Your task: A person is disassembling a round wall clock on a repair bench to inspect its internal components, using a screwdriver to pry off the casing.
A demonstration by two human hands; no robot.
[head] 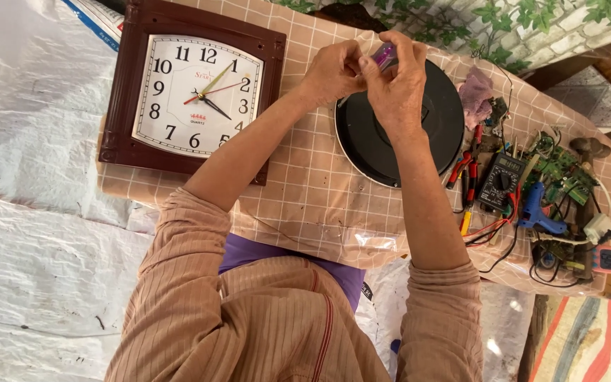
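Above the round black disc (pixel 397 134) on the checked table (pixel 305 191), both hands are meeting, the left hand (pixel 330 71) and right hand (pixel 397 88) pinching a small purple object (pixel 385 53) between their fingers (pixel 373 67), fingertips pressing together around it. Farther left, a brown-framed wall clock (pixel 192 88) is lying face up; to the right, a multimeter (pixel 501 182) is sitting among pliers and circuit boards

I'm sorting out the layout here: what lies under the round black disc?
The round black disc rests on the checked tablecloth, its white rim showing at the lower edge. Both hands, left hand and right hand, cover its upper part; anything beneath it is hidden.
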